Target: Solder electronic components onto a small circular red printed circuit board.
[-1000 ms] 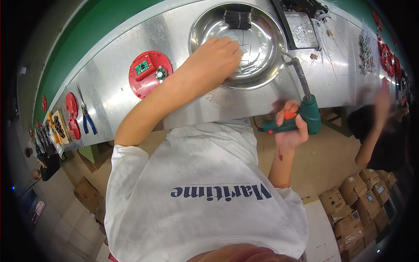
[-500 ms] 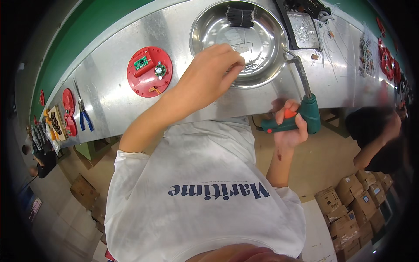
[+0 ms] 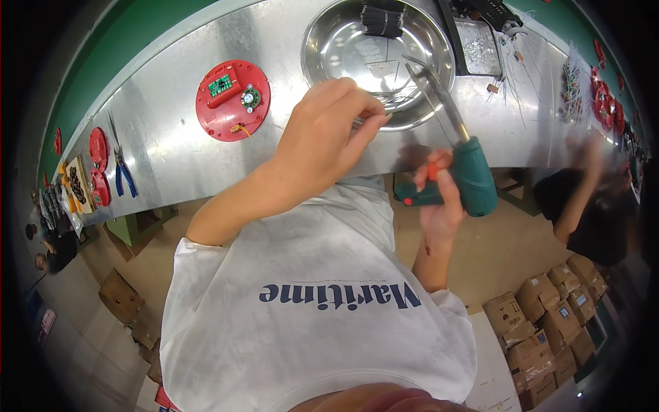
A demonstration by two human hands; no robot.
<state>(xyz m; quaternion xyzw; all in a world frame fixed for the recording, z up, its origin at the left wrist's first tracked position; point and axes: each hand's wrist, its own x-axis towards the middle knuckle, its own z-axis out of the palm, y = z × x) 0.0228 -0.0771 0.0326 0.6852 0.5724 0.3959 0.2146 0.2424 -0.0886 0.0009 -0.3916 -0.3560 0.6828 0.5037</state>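
My right hand (image 3: 441, 196) grips a green pistol-shaped soldering gun (image 3: 478, 178) with an orange trigger. Its metal barrel points up over the near right rim of a round steel bowl (image 3: 310, 65). My left hand (image 3: 329, 127) is at the bowl's near left edge, thumb and fingertips pinched together. What sits between those fingertips is too small to make out. Inside the bowl lies a tied bundle of black wires (image 3: 382, 20) at the far side, with some thin loose wires (image 3: 395, 99) nearer to me. Left of the bowl rests a round red housing (image 3: 223, 120) carrying a green circuit board.
Blue-handled pliers (image 3: 123, 175) and smaller red housings (image 3: 98, 147) lie on the metal table (image 3: 165, 147) at the left. A dark-framed tray (image 3: 479, 51) adjoins the bowl's right side, beside loose wired components (image 3: 504, 82). Another person's arm (image 3: 582, 185) is at the right; cardboard boxes (image 3: 539, 360) stand below.
The soldering gun in my right hand has swung left, bringing its tip over the bowl. My left hand stays pinched and has shifted slightly. The whole view has tilted a little.
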